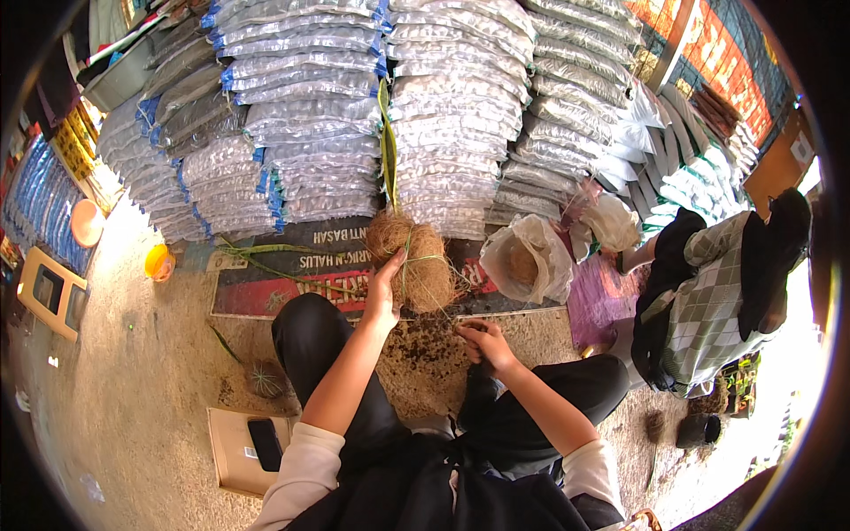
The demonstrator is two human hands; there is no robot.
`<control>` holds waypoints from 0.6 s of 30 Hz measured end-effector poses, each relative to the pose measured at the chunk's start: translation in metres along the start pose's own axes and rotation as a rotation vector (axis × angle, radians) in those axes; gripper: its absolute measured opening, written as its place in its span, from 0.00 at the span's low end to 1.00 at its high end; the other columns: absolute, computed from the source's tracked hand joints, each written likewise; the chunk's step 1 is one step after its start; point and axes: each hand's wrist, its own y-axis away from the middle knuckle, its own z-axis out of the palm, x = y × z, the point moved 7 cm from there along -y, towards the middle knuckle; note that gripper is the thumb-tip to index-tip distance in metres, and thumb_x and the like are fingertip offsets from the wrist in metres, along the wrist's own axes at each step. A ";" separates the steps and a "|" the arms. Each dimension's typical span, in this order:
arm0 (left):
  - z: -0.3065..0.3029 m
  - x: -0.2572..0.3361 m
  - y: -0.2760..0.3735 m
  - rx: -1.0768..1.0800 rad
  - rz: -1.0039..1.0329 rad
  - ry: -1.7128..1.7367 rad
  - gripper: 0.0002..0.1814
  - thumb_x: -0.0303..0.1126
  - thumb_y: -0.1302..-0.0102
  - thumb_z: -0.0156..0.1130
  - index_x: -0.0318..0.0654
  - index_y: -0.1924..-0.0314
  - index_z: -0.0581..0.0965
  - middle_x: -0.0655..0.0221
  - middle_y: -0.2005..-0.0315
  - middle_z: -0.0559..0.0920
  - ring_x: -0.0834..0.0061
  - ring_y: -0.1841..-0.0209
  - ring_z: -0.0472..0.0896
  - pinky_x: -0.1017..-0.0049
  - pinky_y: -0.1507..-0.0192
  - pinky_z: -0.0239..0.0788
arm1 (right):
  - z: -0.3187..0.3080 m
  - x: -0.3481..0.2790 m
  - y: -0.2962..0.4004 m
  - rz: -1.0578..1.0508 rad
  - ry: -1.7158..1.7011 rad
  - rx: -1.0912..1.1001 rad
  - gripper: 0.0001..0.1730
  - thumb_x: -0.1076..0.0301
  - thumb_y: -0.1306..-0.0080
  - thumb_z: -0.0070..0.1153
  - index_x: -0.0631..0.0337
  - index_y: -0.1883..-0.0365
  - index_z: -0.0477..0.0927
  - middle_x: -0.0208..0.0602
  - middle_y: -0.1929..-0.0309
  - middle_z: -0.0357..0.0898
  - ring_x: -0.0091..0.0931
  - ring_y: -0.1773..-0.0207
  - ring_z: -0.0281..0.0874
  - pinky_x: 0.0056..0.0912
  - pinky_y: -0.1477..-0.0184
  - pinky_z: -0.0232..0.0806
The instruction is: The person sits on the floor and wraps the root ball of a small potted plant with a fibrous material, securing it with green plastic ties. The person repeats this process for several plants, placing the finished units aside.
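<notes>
My left hand (384, 292) grips the near left side of a brown coconut-fibre bundle (428, 275) wrapped with thin green twine (425, 257). A long yellow-edged green leaf (388, 152), like a snake plant's, rises from its far end. Other long green leaves (272, 251) stretch left from beside the bundle. Below and right of it, my right hand (488, 345) is closed, finger and thumb pinching what looks like a thin strand running up to the bundle. Dark crumbs of soil (422, 352) lie scattered on the floor between my knees.
Stacked filled plastic bags (451, 119) form a wall ahead. To the right stand an open plastic sack (528, 262) with fibre inside and a person (710, 292) close by. A fibre ball with a spiky plant (267, 379), a cardboard box (232, 458) and a phone (265, 445) lie left.
</notes>
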 end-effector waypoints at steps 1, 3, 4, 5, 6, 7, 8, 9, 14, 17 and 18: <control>0.001 -0.003 0.001 0.001 -0.031 0.004 0.37 0.57 0.48 0.54 0.52 0.40 0.62 0.67 0.36 0.50 0.62 0.34 0.38 0.48 0.41 0.21 | 0.001 -0.001 -0.002 -0.019 0.009 -0.004 0.05 0.70 0.39 0.50 0.63 0.69 0.71 0.22 0.89 0.58 0.16 0.88 0.52 0.21 0.86 0.45; 0.006 -0.006 0.006 0.003 -0.091 0.012 0.38 0.58 0.49 0.55 0.52 0.40 0.62 0.66 0.36 0.50 0.62 0.34 0.39 0.48 0.41 0.22 | 0.002 -0.003 -0.008 -0.057 0.028 -0.014 0.05 0.70 0.39 0.50 0.63 0.67 0.71 0.23 0.88 0.60 0.16 0.88 0.53 0.21 0.86 0.46; 0.009 -0.006 0.009 0.024 -0.105 0.017 0.37 0.56 0.49 0.57 0.48 0.42 0.63 0.66 0.40 0.56 0.64 0.38 0.48 0.52 0.43 0.33 | 0.001 -0.003 -0.012 -0.079 0.038 -0.016 0.06 0.70 0.39 0.50 0.63 0.66 0.71 0.24 0.88 0.60 0.16 0.88 0.53 0.21 0.85 0.47; 0.011 -0.007 0.013 0.044 -0.118 0.023 0.35 0.54 0.49 0.59 0.45 0.44 0.65 0.65 0.44 0.62 0.66 0.41 0.57 0.56 0.44 0.44 | 0.000 -0.002 -0.017 -0.101 0.048 -0.018 0.07 0.71 0.39 0.50 0.63 0.64 0.71 0.24 0.88 0.61 0.16 0.88 0.54 0.21 0.85 0.47; 0.011 -0.008 0.016 0.067 -0.128 0.029 0.34 0.51 0.49 0.61 0.41 0.45 0.66 0.64 0.48 0.68 0.68 0.45 0.65 0.61 0.45 0.56 | 0.001 -0.002 -0.021 -0.123 0.060 -0.024 0.08 0.71 0.39 0.49 0.63 0.62 0.70 0.25 0.87 0.62 0.17 0.88 0.54 0.21 0.85 0.47; 0.012 -0.013 0.017 0.024 -0.143 -0.023 0.36 0.55 0.50 0.58 0.44 0.44 0.65 0.64 0.44 0.62 0.65 0.41 0.56 0.56 0.44 0.44 | -0.002 -0.002 -0.025 -0.122 0.050 0.027 0.09 0.72 0.39 0.48 0.64 0.61 0.69 0.26 0.87 0.62 0.17 0.88 0.54 0.22 0.85 0.47; 0.011 -0.019 0.017 -0.018 -0.158 -0.076 0.39 0.58 0.51 0.56 0.47 0.42 0.64 0.65 0.41 0.57 0.63 0.38 0.47 0.52 0.43 0.33 | -0.003 -0.002 -0.028 -0.120 0.041 0.078 0.10 0.73 0.39 0.47 0.64 0.59 0.69 0.27 0.87 0.62 0.17 0.88 0.54 0.22 0.85 0.48; 0.017 -0.020 0.020 -0.061 -0.177 -0.127 0.41 0.62 0.52 0.54 0.51 0.40 0.62 0.65 0.37 0.51 0.61 0.34 0.38 0.47 0.42 0.22 | -0.005 -0.004 -0.030 -0.116 0.031 0.132 0.11 0.75 0.40 0.46 0.64 0.58 0.68 0.27 0.87 0.62 0.17 0.88 0.54 0.22 0.85 0.48; 0.027 -0.027 0.026 -0.152 -0.229 -0.001 0.33 0.53 0.45 0.54 0.43 0.43 0.65 0.65 0.45 0.67 0.70 0.44 0.65 0.58 0.43 0.50 | 0.003 -0.019 -0.032 0.082 -0.010 -0.234 0.13 0.77 0.41 0.39 0.65 0.56 0.65 0.31 0.83 0.64 0.18 0.86 0.56 0.22 0.86 0.49; 0.034 -0.025 0.029 -0.194 -0.248 0.005 0.32 0.51 0.45 0.55 0.40 0.44 0.67 0.65 0.48 0.70 0.71 0.46 0.68 0.64 0.45 0.56 | -0.002 -0.023 -0.032 0.217 0.040 -0.165 0.11 0.76 0.43 0.39 0.63 0.60 0.66 0.29 0.83 0.62 0.18 0.87 0.53 0.21 0.86 0.48; 0.036 -0.026 0.031 -0.204 -0.258 0.032 0.31 0.49 0.44 0.55 0.38 0.45 0.67 0.65 0.49 0.71 0.71 0.48 0.69 0.66 0.47 0.57 | -0.005 -0.020 -0.037 0.230 0.052 -0.156 0.08 0.75 0.43 0.39 0.62 0.64 0.67 0.27 0.84 0.61 0.17 0.87 0.52 0.21 0.86 0.47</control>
